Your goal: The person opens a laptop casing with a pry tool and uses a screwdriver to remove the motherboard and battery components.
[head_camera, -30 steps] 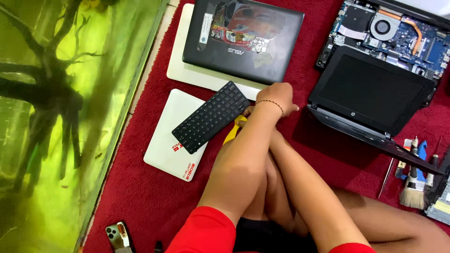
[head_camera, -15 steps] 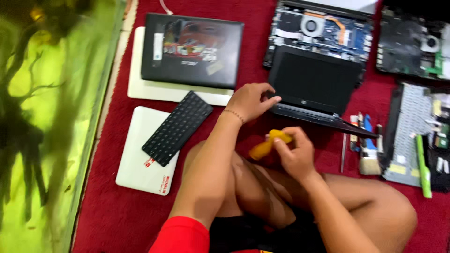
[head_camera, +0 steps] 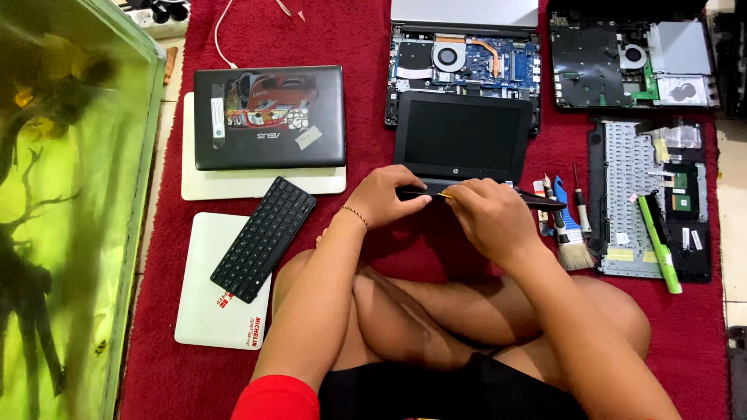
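A small black laptop (head_camera: 464,141) lies open on the red carpet in front of my crossed legs. My left hand (head_camera: 387,194) grips its near edge with thumb and fingers. My right hand (head_camera: 492,218) is closed around a yellow-handled tool, most of it hidden in the fist, with the thin tip (head_camera: 444,195) at the laptop's front edge beside my left thumb. A loose black keyboard (head_camera: 264,237) rests to the left, partly on a white laptop (head_camera: 206,311).
A black laptop with stickers (head_camera: 268,117) sits on a white one at upper left. Two opened laptop bases (head_camera: 467,58) (head_camera: 630,62) lie at the top, a stripped keyboard frame (head_camera: 650,194) at right, a brush (head_camera: 572,245) and screwdrivers beside it. A green aquarium (head_camera: 66,218) borders the left.
The view has swung so the small laptop is centred. My right hand has come up from my lap with the yellow tool to the laptop's front edge. My left hand stays on that edge.
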